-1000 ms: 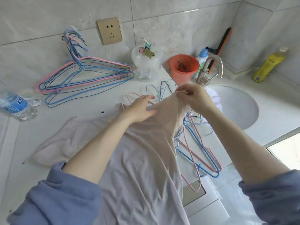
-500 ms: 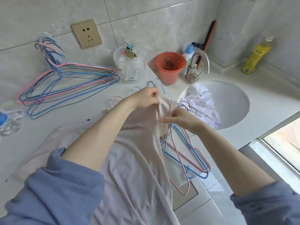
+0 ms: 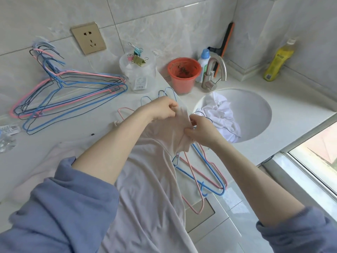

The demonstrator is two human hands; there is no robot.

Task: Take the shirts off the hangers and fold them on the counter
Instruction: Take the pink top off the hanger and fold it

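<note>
Pale pink soft-fabric shirt (image 3: 149, 179) sits bunched at its top end between both hands, just above the counter's front edge. My view has the left hand (image 3: 160, 108) with fingers curled, pinching a fold of the cloth at its highest point. The right hand (image 3: 202, 132) is lower and just beside it, thumb and fingers closed round a gathered wad of the same fabric. The two hands are nearly touching. Both forearms reach forward and inward, bare to the elbow, with blue-grey sleeves (image 3: 69, 207) pushed up. From the grip the shirt falls toward me over the counter edge, and one part spreads flat to the left on the pale stone counter (image 3: 82, 128).

Under the right wrist lie blue and pink wire hangers (image 3: 206, 172), their ends jutting past the counter edge. More wire hooks (image 3: 167, 92) show beyond the left hand; I cannot tell whether any hanger is inside the shirt. A separate heap of pink, blue and black wire hangers (image 3: 69, 92) lies well to the left against the wall.

To the right is a round white sink basin (image 3: 255, 106) with a crumpled white cloth (image 3: 220, 117) inside and a brushed metal tap (image 3: 215, 70) behind it. Along the marble-tiled wall stand a clear plastic tub (image 3: 138, 73) with coloured binder clips (image 3: 137, 55) on its rim, an orange-red plastic pot (image 3: 182, 73), a white bottle with a blue cap (image 3: 204, 61) and a yellow bottle (image 3: 279, 61) in the corner. A gold wall socket (image 3: 88, 38) is set in the tiles.
</note>
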